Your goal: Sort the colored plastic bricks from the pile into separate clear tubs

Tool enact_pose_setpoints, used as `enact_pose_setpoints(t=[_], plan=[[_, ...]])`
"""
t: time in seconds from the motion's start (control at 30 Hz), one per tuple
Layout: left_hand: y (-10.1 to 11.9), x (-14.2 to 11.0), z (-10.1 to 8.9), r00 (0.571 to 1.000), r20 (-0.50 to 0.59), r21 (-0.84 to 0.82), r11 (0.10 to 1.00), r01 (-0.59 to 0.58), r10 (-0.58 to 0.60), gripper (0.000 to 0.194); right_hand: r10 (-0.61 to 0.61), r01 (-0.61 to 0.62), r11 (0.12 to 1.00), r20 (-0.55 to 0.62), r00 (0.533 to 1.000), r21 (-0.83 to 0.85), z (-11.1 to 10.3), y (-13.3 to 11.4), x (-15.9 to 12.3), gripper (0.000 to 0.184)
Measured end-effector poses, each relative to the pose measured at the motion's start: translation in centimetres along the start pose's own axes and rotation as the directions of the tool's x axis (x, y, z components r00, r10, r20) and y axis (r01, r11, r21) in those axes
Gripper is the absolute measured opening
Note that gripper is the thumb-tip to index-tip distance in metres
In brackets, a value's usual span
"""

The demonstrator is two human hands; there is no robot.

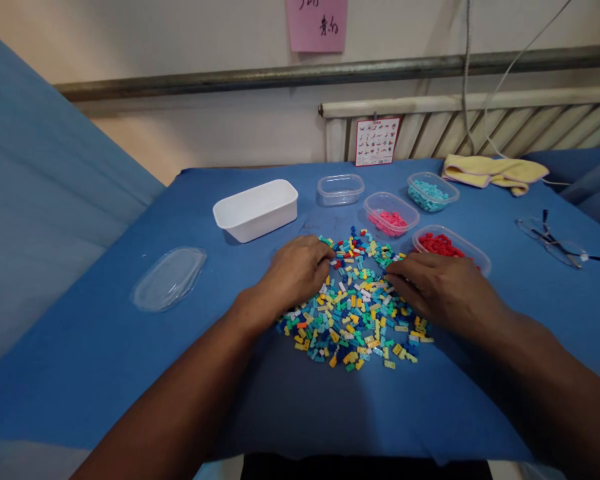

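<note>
A loose pile of small toy building bricks in yellow, green, blue, white and a few red is spread on the blue cloth. At the pile's upper left edge is my left hand, its fingers curled inward among the bricks. My right hand reaches in from the right, thumb and fingers drawn together at the bricks. Whatever lies between the fingertips of either hand is too small or hidden to name. Just behind my right hand, a clear tub of red bricks is partly covered by it.
Beyond the pile stand a white tray, a clear tub, a tub of pink bricks and a tub of turquoise bricks. Clear lids lie left. Glasses and a yellow cloth are at right.
</note>
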State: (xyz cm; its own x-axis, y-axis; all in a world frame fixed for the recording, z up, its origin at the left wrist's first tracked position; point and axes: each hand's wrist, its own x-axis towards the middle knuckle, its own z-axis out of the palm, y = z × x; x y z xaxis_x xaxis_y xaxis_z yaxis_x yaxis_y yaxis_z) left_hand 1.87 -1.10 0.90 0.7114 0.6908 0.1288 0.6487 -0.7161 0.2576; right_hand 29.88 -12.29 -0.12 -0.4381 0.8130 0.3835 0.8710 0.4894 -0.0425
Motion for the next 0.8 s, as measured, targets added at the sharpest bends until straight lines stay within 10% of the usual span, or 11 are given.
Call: enact_pose_setpoints(t=[0.8], plan=[[2.2, 0.6, -0.9, 0.970, 0.233, 0.268, 0.954, -0.133, 0.070, 0.025, -0.028, 0.027, 0.999, 0.057, 0.998, 0.033, 0.9, -0.6, 0.1, 0.026]])
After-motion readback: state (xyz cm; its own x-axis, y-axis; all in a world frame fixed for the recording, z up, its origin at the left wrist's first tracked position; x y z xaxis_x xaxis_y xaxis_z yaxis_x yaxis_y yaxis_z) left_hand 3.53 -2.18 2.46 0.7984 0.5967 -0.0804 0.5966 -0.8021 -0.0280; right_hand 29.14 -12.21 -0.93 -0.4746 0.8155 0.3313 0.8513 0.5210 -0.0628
